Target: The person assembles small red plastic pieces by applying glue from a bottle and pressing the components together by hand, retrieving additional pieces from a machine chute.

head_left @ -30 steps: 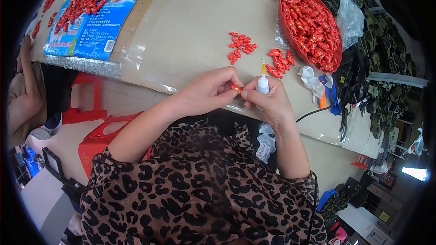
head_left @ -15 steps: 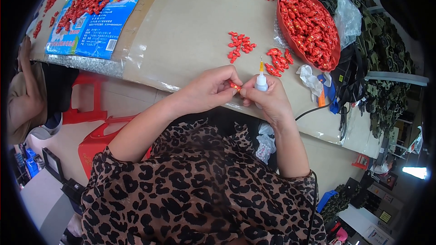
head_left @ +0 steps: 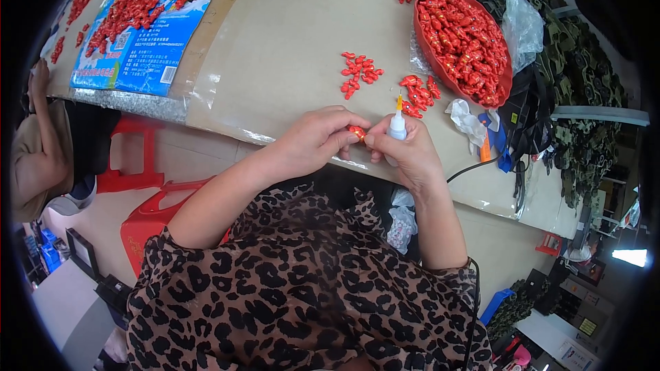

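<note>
Hands barely moved since a sec ago: both sit at the same spot by the near edge of the worktop [head_left: 289, 48], pressed close together. So the same little job goes on, same piece, no new one picked up.

Left hand [head_left: 313, 141]: fingers pinched tight on a small red piece [head_left: 357, 132]. Right hand [head_left: 405, 151]: fingers wrapped round a small white glue bottle [head_left: 397, 126] w/ a yellow tip pointing up. The piece sits right between the 2 hands, touching both thumbs.

Worktop is tan w/ clear plastic over it. Two small heaps of red bits [head_left: 359, 72] lie just past the hands. A red bowl [head_left: 421, 40] full of red bits is at the far right. A blue sack [head_left: 148, 55] w/ more red bits on it lies far left.

Room: red stool [head_left: 148, 216] below, another person [head_left: 34, 151] at the left, green camo cloth [head_left: 584, 96] piled at the right.
</note>
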`<control>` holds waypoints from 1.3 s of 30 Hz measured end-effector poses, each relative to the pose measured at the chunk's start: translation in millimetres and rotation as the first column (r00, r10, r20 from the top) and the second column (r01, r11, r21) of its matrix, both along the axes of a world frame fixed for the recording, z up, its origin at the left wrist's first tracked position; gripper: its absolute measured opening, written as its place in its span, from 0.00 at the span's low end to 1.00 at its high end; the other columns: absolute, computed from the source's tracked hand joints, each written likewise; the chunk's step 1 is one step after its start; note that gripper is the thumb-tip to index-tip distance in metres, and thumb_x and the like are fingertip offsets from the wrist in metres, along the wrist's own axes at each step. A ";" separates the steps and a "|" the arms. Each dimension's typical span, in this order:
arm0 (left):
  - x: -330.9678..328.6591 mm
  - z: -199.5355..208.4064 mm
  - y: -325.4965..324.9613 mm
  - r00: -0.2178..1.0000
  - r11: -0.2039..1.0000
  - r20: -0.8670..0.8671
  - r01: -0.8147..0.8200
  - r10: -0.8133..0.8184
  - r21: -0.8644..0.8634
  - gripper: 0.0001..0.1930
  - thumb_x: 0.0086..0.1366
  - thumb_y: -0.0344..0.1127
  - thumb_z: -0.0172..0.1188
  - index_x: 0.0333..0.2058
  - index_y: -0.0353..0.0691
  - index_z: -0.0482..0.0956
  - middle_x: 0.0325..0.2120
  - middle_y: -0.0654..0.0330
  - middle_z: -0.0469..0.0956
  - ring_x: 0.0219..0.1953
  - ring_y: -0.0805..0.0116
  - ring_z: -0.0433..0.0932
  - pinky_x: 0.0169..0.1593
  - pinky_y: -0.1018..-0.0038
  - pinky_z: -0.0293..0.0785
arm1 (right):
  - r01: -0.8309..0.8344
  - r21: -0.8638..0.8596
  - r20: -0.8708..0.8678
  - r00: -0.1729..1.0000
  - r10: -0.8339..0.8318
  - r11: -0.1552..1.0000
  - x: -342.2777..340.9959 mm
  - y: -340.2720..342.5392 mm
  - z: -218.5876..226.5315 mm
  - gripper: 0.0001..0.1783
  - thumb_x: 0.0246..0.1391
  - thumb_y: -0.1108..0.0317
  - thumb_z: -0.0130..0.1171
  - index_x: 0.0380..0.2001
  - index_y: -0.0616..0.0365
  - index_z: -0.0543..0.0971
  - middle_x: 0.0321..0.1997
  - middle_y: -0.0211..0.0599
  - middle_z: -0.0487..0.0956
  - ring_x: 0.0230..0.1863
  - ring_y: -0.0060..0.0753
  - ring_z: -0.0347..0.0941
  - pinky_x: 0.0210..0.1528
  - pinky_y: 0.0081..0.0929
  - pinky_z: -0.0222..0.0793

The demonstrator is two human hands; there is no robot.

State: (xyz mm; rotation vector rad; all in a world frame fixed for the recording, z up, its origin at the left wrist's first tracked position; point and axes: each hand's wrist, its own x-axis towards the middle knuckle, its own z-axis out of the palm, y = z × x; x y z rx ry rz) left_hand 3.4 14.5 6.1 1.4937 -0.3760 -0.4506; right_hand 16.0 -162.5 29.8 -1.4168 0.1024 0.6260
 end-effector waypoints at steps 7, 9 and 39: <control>4.0 4.3 0.7 0.918 0.966 0.393 -0.054 -0.051 0.252 0.09 0.58 0.25 0.47 0.39 0.34 0.70 0.29 0.60 0.72 0.31 0.75 0.72 0.37 0.82 0.68 | -0.021 0.041 -0.033 0.999 0.023 0.999 2.3 -5.7 1.0 0.03 0.38 0.76 0.57 0.19 0.64 0.74 0.18 0.33 0.73 0.18 0.18 0.66 0.21 0.14 0.62; 4.3 0.0 -0.1 0.969 0.989 0.244 0.006 -0.043 0.150 0.10 0.59 0.25 0.47 0.39 0.33 0.70 0.30 0.61 0.72 0.33 0.77 0.71 0.37 0.83 0.67 | -0.016 0.038 -0.028 0.999 0.018 0.999 1.1 -4.5 1.7 0.03 0.38 0.76 0.57 0.20 0.64 0.74 0.18 0.33 0.73 0.18 0.18 0.66 0.21 0.14 0.62; 7.5 7.7 -3.9 0.966 1.000 -0.259 -0.023 0.020 -0.010 0.08 0.58 0.27 0.47 0.36 0.35 0.71 0.21 0.70 0.69 0.15 0.89 0.59 0.16 0.89 0.53 | 0.050 -0.039 0.035 0.998 -0.048 0.998 -0.3 1.5 -3.3 0.04 0.39 0.74 0.57 0.22 0.64 0.74 0.18 0.31 0.72 0.16 0.17 0.67 0.20 0.15 0.65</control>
